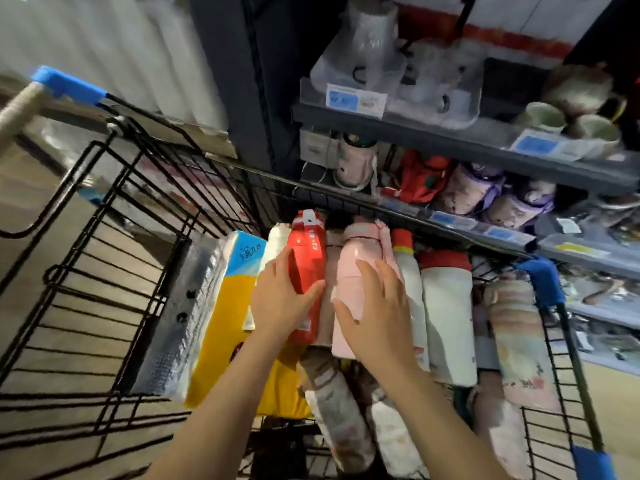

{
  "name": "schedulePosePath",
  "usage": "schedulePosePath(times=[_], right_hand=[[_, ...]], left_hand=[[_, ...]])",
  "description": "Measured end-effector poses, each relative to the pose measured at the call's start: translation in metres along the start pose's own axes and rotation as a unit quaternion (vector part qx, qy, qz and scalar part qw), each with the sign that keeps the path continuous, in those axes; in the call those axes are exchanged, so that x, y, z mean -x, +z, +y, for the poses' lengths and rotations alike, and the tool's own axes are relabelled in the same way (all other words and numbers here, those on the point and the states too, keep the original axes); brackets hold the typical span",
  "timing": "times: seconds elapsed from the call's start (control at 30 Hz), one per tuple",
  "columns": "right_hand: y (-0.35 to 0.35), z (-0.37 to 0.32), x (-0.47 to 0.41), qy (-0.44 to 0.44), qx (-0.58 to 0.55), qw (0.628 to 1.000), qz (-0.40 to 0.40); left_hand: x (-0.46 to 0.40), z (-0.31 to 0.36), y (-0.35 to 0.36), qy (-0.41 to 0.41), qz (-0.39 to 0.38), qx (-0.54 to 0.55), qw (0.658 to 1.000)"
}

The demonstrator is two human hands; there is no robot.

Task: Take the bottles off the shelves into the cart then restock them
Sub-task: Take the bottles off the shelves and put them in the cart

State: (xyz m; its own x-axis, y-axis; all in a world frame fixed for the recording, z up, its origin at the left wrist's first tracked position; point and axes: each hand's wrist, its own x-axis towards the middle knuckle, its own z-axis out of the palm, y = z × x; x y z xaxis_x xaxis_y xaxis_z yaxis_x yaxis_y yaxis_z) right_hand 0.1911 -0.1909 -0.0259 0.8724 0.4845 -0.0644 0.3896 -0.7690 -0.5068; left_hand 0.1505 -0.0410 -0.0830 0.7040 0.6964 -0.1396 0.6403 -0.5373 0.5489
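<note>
Black wire cart (145, 188), blue corner caps: holds red bottle (306, 268), pink bottle (349, 282), white red-capped bottles (448, 320), yellow tissue pack (225, 327). Grey shelves (415, 129) w/ more bottles.

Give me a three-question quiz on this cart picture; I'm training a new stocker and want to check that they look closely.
1. True or false: the left hand grips the red bottle lying in the cart.
2. Which bottle does the right hand rest on?
A. the purple one on the shelf
B. the pink bottle
C. the white bottle with a red cap
3. Fill in: the yellow and blue pack lies to the ____ of the red bottle.

Key: 1 true; 2 B; 3 left.
</note>
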Motion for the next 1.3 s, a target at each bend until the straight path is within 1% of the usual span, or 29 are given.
schedulePosePath(times=[0.13,0.23,0.33,0.43,0.5,0.57,0.7,0.8,0.93,1.07,1.2,1.3], right_hand=[[0.007,0.011,0.007,0.078,0.046,0.996,-0.003],[0.011,0.014,0.014,0.107,0.057,0.993,0.009],[0.012,0.017,0.024,0.142,0.031,0.989,0.020],[0.007,0.025,0.031,0.175,0.012,0.983,0.057],[0.001,0.032,0.035,0.199,0.012,0.978,0.059],[-0.003,0.034,0.036,0.198,0.015,0.979,0.054],[0.005,0.014,0.021,0.141,0.041,0.989,0.018],[0.016,-0.001,0.009,0.121,0.062,0.991,0.001],[0.020,0.001,0.004,0.123,0.062,0.991,0.003],[0.029,-0.004,-0.005,0.140,0.029,0.990,-0.011],[0.039,-0.009,-0.008,0.147,0.069,0.987,-0.010],[0.042,-0.009,-0.007,0.153,0.075,0.985,-0.010]], left_hand=[[-0.007,-0.003,0.009,0.010,0.002,0.016,1.000],[-0.006,-0.006,0.009,0.021,0.004,0.028,0.999],[-0.007,-0.006,0.008,0.028,0.004,0.032,0.999],[-0.007,-0.006,0.009,0.022,-0.005,0.034,0.999],[-0.006,-0.005,0.010,0.016,-0.006,0.041,0.999],[-0.005,-0.005,0.010,0.012,-0.004,0.044,0.999],[-0.005,-0.003,0.010,0.004,-0.001,0.046,0.999],[-0.005,-0.003,0.010,0.002,0.001,0.049,0.999],[-0.004,-0.004,0.011,0.006,0.006,0.046,0.999],[-0.004,-0.002,0.010,0.001,-0.002,0.034,0.999],[-0.003,-0.001,0.008,0.006,-0.006,0.014,1.000],[-0.002,0.002,0.007,0.005,-0.008,0.015,1.000]])
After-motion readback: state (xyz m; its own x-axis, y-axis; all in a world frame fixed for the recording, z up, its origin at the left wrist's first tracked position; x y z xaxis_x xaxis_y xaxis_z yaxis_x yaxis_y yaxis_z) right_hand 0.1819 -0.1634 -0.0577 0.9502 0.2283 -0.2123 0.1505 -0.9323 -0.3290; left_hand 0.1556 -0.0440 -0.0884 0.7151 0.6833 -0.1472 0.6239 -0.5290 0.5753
